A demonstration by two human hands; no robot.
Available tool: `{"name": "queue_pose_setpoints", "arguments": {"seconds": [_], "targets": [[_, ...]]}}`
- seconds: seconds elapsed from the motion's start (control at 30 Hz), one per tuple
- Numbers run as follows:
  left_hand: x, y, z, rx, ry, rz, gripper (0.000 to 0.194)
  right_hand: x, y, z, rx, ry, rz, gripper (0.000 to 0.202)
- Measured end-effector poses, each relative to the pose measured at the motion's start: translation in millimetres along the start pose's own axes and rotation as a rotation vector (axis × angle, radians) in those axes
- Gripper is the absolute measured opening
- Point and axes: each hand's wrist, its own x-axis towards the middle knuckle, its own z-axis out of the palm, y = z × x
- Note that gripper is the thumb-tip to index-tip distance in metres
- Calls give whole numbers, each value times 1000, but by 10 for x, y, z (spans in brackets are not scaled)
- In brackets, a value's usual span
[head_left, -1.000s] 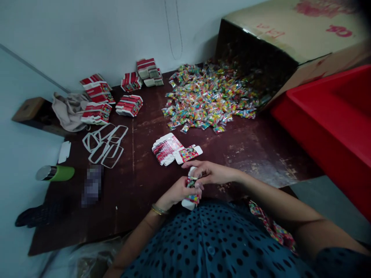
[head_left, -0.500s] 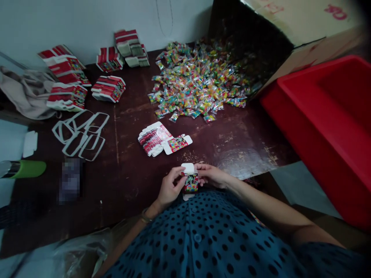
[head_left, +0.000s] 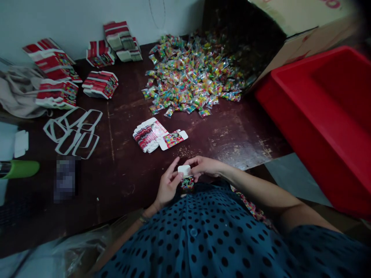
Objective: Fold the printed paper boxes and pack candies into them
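Note:
A small printed candy box (head_left: 187, 182) with a raised white flap is held upright close to my shirt, at the table's near edge. My left hand (head_left: 168, 183) grips its left side, thumb on the front and index finger stretched away. On the right, my right hand (head_left: 204, 167) has its fingers at the upper edge and flap of the same box; its lower fingers are partly hidden. Beyond the hands lies a fanned stack of flattened boxes (head_left: 149, 135), with one flat box (head_left: 173, 139) at its right end.
Farther back spreads a heap of small candy packets (head_left: 191, 77). Bundles of flat boxes (head_left: 100, 84) stand at the back left, near pale loops of band (head_left: 75, 131). A green bottle (head_left: 24, 169) lies at left. A red bin (head_left: 307, 127) and a cardboard box (head_left: 304, 46) flank the right.
My left index finger has lifted off the box and straightened. My right fingers have moved over the box's top by the flap. The whole view has shifted slightly.

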Motion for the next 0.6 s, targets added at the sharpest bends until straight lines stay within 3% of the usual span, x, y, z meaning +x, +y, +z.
{"name": "queue_pose_setpoints", "arguments": {"seconds": [0.1, 0.17, 0.23, 0.3, 0.47, 0.6], "targets": [[52, -65, 19, -291, -82, -244, 84, 17, -145, 112, -482, 48, -180, 15], [89, -121, -5, -404, -95, -320, 85, 24, -171, 175, -726, 79, -330, 10], [109, -159, -42, -443, -87, -348, 84, 35, -140, 204, -834, 107, -402, 25], [108, -170, -74, -444, -104, -360, 82, 55, -76, 194, -840, 137, -389, 32], [90, -170, -122, -378, -194, -294, 80, 79, 40, 64, -817, 193, -401, 20], [133, -253, -155, -212, -243, -173, 85, -16, 38, -44, -1073, 30, -606, 27]]}}
